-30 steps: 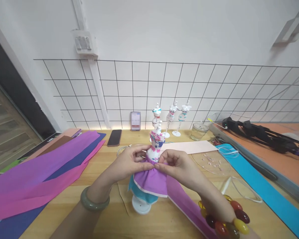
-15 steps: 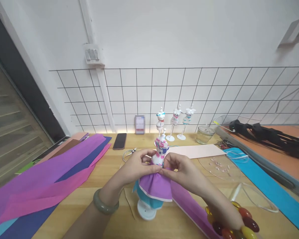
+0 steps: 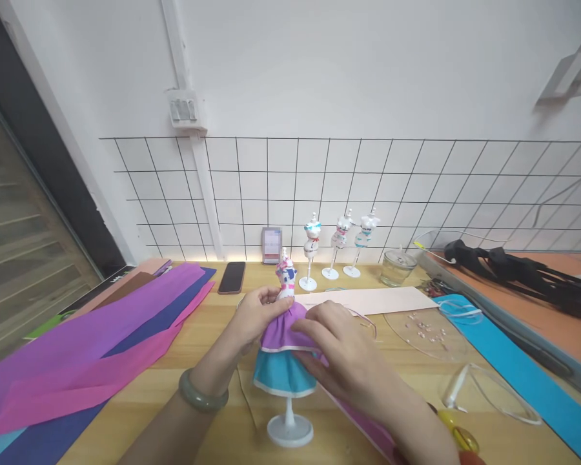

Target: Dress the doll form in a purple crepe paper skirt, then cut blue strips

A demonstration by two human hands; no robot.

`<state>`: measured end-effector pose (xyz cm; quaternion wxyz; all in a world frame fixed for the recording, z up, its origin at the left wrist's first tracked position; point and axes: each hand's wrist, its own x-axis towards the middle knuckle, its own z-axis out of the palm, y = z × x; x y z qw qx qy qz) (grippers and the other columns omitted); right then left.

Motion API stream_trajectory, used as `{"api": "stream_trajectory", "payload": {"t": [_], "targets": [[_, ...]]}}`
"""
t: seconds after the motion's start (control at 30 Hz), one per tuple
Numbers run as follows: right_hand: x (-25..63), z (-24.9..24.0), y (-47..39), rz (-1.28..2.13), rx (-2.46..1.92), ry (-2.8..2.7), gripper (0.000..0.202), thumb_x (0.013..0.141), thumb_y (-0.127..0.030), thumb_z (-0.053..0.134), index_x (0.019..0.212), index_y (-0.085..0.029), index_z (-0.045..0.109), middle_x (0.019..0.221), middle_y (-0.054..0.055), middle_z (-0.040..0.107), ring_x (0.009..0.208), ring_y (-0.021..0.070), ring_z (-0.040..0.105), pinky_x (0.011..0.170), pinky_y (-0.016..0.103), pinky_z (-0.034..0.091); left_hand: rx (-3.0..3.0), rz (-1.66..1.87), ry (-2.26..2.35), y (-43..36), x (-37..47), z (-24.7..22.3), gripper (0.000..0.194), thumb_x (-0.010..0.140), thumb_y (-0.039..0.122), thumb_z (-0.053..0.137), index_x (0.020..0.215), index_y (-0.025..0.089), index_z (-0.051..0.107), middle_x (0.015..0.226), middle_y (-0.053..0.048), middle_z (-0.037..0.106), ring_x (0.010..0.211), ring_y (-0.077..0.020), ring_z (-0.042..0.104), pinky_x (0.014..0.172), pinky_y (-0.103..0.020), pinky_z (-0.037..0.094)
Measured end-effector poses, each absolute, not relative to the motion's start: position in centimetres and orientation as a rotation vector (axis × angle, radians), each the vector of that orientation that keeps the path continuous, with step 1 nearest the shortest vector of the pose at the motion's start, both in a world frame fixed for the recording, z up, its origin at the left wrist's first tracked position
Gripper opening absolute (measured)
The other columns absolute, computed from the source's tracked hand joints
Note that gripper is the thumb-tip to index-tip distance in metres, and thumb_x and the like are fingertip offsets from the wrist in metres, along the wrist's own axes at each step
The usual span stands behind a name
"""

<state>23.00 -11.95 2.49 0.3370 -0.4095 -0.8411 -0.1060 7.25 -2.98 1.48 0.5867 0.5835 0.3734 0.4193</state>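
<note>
A small dress form (image 3: 286,278) with a pink and blue patterned bodice stands upright on its round white base. It wears a turquoise skirt (image 3: 284,373) with a purple cloth layer (image 3: 283,332) gathered over it at the waist. My left hand (image 3: 257,316) pinches the purple cloth at the waist, its thumb across the front. My right hand (image 3: 336,342) is closed on the purple cloth at the right side, fingers over it and thumb beneath. A long purple strip (image 3: 363,423) trails from there under my right forearm.
Several coloured fabric sheets (image 3: 101,329) lie at the left. Behind stand three more dress forms (image 3: 312,242), a phone (image 3: 232,277) and a glass jar (image 3: 397,266). A pale pink strip (image 3: 387,300), small beads (image 3: 423,328) and a blue strip (image 3: 523,361) lie at the right.
The dress form now stands more upright, its top shifted left, showing more of the turquoise skirt. My right hand has moved from the front waist down to the purple layer's right side.
</note>
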Motion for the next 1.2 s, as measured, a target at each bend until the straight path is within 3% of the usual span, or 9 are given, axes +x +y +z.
{"api": "stream_trajectory", "payload": {"t": [0.1,0.3,0.47,0.57,0.7,0.93,1.2], "targets": [[22.4,1.5,-11.4,-0.497,-0.946,-2.226,0.021,0.09,-0.009,0.04,0.086,-0.015,0.059,0.071,0.005,0.054,0.066,0.017,0.04,0.058,0.031,0.032,1.333,0.975,0.868,-2.8,7.2,1.2,0.03,0.069,0.035,0.072,0.086,0.012,0.063,0.086,-0.006,0.067,0.079,-0.016,0.06,0.069,-0.025,0.046],[22.0,1.0,-11.5,-0.519,-0.8,-2.292,0.023,0.085,-0.003,0.04,0.079,-0.013,0.06,0.066,0.005,0.055,0.062,0.0166,0.041,0.054,0.031,0.03,1.3,0.971,0.846,-2.9,6.9,1.7,0.031,0.07,0.036,0.071,0.088,0.011,0.067,0.085,-0.006,0.068,0.077,-0.0154,0.061,0.066,-0.023,0.045],[22.5,1.6,-11.5,-0.14,-0.812,-2.108,0.015,0.083,-0.012,0.046,0.093,-0.015,0.057,0.076,0.005,0.058,0.069,0.0171,0.049,0.06,0.031,0.038,1.331,0.943,0.815,-2.8,6.3,2.5,0.042,0.07,0.035,0.072,0.104,0.011,0.065,0.1,-0.01,0.069,0.093,-0.021,0.061,0.077,-0.028,0.048],[23.3,1.4,-10.8,0.206,-1.019,-1.828,0.012,0.088,-0.022,0.048,0.096,-0.019,0.056,0.089,0.006,0.06,0.084,0.0177,0.054,0.074,0.034,0.043,1.38,0.914,0.807,-2.9,6.0,2.7,0.051,0.07,0.033,0.073,0.115,0.013,0.06,0.112,-0.011,0.065,0.101,-0.023,0.059,0.083,-0.031,0.047],[24.2,0.7,-9.3,0.752,-1.134,-1.637,0.023,0.089,-0.038,0.05,0.104,-0.022,0.056,0.106,0.005,0.06,0.1,0.0188,0.054,0.087,0.035,0.042,1.456,0.852,0.71,-3.1,5.7,2.7,0.048,0.073,0.032,0.071,0.117,0.016,0.058,0.117,-0.01,0.063,0.105,-0.022,0.058,0.087,-0.031,0.047],[24.5,0.4,-8.6,1.138,-0.999,-1.515,0.031,0.08,-0.046,0.061,0.075,-0.016,0.057,0.07,0.0,0.056,0.065,0.011,0.049,0.061,0.024,0.04,1.603,0.786,0.709,-3.3,5.8,2.8,0.046,0.072,0.03,0.071,0.115,0.018,0.06,0.116,-0.008,0.064,0.107,-0.0219,0.058,0.091,-0.032,0.046],[24.5,0.5,-9.0,1.073,-1.11,-1.546,0.03,0.072,-0.043,0.069,0.07,-0.015,0.057,0.065,-0.001,0.057,0.06,0.0107,0.05,0.057,0.024,0.042,1.663,0.746,0.619,-3.0,6.3,1.9,0.046,0.073,0.028,0.07,0.116,0.017,0.06,0.117,-0.011,0.063,0.104,-0.0237,0.058,0.09,-0.035,0.045]]}}
